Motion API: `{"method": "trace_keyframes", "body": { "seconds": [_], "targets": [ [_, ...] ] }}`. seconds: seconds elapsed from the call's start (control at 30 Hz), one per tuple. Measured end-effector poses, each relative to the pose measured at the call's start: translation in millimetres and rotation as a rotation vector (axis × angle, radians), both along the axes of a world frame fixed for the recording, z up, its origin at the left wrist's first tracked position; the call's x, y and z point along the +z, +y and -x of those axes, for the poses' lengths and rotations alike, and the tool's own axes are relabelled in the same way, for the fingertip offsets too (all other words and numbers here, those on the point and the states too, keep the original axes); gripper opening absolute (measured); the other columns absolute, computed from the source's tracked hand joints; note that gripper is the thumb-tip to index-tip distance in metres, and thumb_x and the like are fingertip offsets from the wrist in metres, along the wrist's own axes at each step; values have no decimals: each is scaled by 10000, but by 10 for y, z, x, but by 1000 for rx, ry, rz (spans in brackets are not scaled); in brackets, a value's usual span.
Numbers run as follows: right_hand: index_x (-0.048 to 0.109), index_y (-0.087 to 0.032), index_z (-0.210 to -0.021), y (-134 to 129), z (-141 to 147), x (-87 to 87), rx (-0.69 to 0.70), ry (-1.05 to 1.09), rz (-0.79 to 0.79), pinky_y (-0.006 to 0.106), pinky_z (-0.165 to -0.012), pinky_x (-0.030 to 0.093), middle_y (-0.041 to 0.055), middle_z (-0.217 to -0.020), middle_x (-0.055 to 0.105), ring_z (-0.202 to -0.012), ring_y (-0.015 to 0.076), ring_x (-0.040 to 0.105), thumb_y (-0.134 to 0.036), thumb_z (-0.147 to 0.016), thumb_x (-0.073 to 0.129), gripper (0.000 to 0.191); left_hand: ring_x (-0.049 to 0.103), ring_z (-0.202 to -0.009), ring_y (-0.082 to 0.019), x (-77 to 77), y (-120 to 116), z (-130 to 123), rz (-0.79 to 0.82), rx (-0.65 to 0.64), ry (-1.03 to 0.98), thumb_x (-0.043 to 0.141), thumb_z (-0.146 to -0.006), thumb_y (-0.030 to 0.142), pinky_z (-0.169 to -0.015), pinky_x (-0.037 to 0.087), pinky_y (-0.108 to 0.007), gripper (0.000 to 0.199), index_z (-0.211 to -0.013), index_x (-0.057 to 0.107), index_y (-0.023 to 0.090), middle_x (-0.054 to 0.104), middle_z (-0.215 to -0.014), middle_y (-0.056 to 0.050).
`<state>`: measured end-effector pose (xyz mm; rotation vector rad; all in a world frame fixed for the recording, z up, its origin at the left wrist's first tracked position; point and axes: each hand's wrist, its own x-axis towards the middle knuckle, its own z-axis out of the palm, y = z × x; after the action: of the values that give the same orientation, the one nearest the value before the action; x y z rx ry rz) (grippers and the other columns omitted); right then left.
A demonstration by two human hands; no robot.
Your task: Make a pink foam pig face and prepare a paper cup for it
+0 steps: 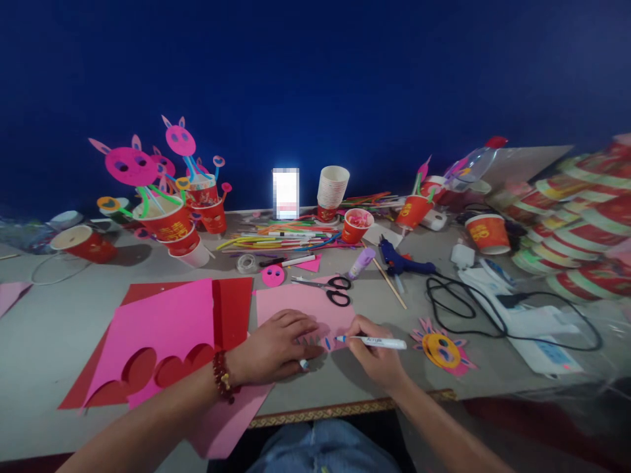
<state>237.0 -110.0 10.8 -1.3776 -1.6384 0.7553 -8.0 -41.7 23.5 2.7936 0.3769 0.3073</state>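
My right hand (374, 351) grips a white marker (387, 343) with a blue tip. Its tip rests at a light pink sheet of paper (276, 299), where small blue marks show near the lower edge. My left hand (280, 345) lies across the same sheet with its fingers stretched out, a beaded bracelet on the wrist. By its thumb is a small white-and-blue marker cap (304, 363); I cannot tell whether the hand holds it. Black-handled scissors (338, 284) lie on the sheet's upper part, beyond both hands.
Pink and red sheets (172, 322) with cut-out curves lie left. A blue glue gun (401, 259) and its black cord lie right, near yellow-and-pink paper pieces (444, 351). Red paper cups (170, 220) with pink paper figures stand back left. Behind are pipe cleaners (276, 238) and stacked cups (332, 187).
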Motion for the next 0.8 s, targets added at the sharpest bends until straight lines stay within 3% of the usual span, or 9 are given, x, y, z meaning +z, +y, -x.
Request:
{"method": "trace_keyframes", "body": {
  "seconds": [0.8],
  "targets": [
    [494,-208,-645,32,23,3,33,-96,-6,233,-497,292,-57,-543,451,-482,109,411,-176,-828,465,188,437,-1292,-271,-17,-7,-10,-11,15,6,501,-951,385,-1103,339,-457,359,-1289,579,288,503,-1418,-92]
  ]
}}
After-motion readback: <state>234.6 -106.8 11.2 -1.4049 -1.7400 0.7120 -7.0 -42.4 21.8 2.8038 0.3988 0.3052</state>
